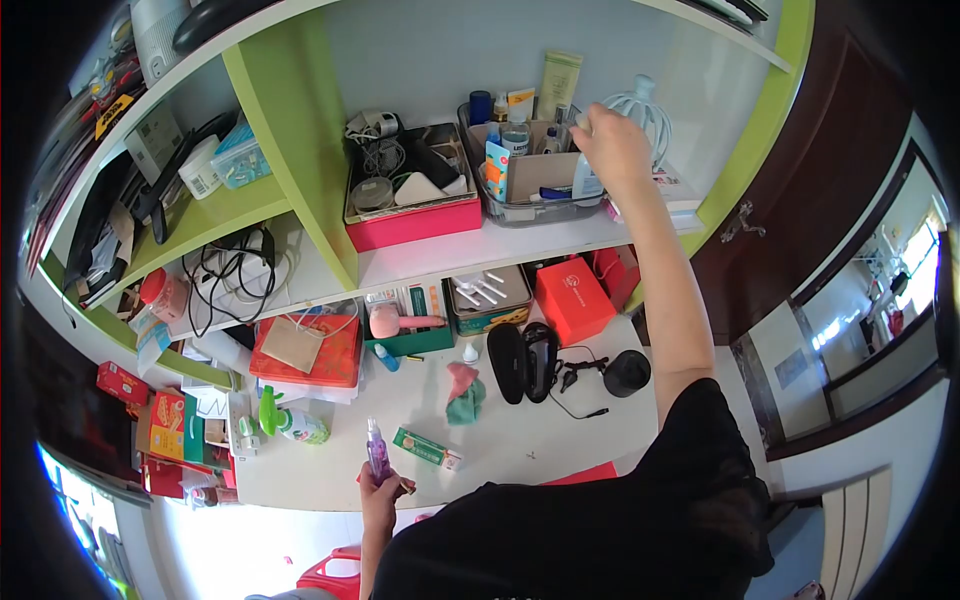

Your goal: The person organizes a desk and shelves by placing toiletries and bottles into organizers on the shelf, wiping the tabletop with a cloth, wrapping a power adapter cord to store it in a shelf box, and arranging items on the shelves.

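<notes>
My left hand (pixel 378 492) is closed around a small purple spray bottle (pixel 377 450) with a clear top, held upright at the table's front edge. My right hand (pixel 614 148) reaches up to the shelf, over the right side of a clear plastic bin (pixel 540 212). Its fingers are pinched together; what they hold, if anything, is hidden. Just below them stands a pale bottle (pixel 587 180) in the bin. Other toiletries share the bin, among them a yellow-green tube (pixel 559 82), an orange-and-blue tube (pixel 496 168) and a dark blue-capped container (pixel 481 106).
Left of the bin sits a pink box (pixel 415 232) of cables and small items. On the table (pixel 340 475) are a green spray bottle (pixel 300 425), a green carton (pixel 427 449), a cloth (pixel 464 395), an open black case (pixel 522 362) and a red box (pixel 574 301).
</notes>
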Action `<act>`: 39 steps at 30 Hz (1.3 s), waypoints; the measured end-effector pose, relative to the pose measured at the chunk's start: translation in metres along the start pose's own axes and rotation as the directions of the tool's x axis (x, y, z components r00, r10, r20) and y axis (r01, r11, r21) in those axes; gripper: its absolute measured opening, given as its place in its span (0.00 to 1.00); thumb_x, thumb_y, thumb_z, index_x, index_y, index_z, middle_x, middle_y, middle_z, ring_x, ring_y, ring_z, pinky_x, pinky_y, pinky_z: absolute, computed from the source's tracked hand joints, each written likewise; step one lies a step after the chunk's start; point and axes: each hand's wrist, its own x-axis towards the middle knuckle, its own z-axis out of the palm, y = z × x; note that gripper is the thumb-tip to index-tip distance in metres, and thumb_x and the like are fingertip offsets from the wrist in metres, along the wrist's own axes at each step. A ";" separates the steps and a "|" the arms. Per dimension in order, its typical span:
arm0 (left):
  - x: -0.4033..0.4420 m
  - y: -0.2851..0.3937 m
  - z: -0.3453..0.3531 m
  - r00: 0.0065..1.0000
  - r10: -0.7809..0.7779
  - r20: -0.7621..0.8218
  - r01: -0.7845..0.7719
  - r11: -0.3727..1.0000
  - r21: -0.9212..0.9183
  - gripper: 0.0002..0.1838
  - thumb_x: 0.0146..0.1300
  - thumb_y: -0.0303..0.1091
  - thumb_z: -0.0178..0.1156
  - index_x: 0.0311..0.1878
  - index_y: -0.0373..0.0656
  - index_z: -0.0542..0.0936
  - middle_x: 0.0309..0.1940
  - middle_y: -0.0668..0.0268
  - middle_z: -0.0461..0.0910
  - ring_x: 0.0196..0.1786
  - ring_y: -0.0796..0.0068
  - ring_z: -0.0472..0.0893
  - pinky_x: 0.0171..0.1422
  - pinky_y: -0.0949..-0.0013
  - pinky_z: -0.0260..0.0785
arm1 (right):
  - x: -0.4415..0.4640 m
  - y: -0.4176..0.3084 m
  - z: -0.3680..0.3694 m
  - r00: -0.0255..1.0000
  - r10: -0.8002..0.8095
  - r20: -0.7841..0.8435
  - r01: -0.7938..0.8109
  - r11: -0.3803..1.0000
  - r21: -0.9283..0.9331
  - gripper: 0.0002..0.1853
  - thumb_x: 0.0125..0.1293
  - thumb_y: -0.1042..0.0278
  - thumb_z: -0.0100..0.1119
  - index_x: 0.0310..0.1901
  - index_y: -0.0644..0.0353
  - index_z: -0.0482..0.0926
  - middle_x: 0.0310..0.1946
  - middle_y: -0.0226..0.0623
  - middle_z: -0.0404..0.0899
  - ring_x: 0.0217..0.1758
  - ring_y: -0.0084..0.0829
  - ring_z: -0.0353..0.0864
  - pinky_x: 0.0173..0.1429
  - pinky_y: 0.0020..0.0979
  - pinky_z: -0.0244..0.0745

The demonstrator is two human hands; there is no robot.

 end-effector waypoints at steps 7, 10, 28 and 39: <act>0.004 0.001 0.005 1.000 0.015 -0.011 -0.015 1.000 -0.020 0.11 0.55 0.18 0.52 0.40 0.40 0.65 0.29 0.64 0.72 0.29 0.66 0.81 0.37 0.64 0.78 | 0.005 0.009 0.016 0.991 0.011 0.133 -0.010 1.000 -0.009 0.12 0.55 0.63 0.63 0.35 0.62 0.75 0.33 0.48 0.80 0.40 0.51 0.80 0.44 0.46 0.74; 0.004 -0.003 0.003 0.999 0.013 -0.038 -0.013 1.000 -0.018 0.12 0.54 0.19 0.52 0.41 0.41 0.65 0.29 0.64 0.71 0.29 0.66 0.81 0.36 0.63 0.78 | -0.001 0.016 0.012 0.987 0.005 0.161 -0.033 0.985 0.169 0.12 0.55 0.64 0.63 0.34 0.64 0.76 0.33 0.49 0.80 0.39 0.50 0.80 0.43 0.44 0.73; 0.009 -0.010 0.005 0.998 0.020 -0.057 -0.020 1.000 -0.014 0.11 0.54 0.20 0.52 0.41 0.41 0.66 0.27 0.64 0.71 0.28 0.65 0.80 0.36 0.62 0.77 | -0.004 0.047 0.014 0.993 -0.116 -0.038 0.116 0.807 0.579 0.09 0.59 0.70 0.61 0.37 0.66 0.75 0.29 0.44 0.77 0.33 0.41 0.77 0.40 0.35 0.71; 0.007 -0.011 0.004 0.996 0.020 -0.090 -0.021 1.000 -0.009 0.11 0.54 0.19 0.51 0.41 0.40 0.65 0.27 0.63 0.72 0.27 0.66 0.81 0.35 0.64 0.78 | 0.061 0.043 -0.024 0.894 -0.373 -0.249 0.439 0.840 0.318 0.07 0.57 0.79 0.56 0.38 0.63 0.73 0.33 0.42 0.73 0.36 0.46 0.76 0.41 0.38 0.71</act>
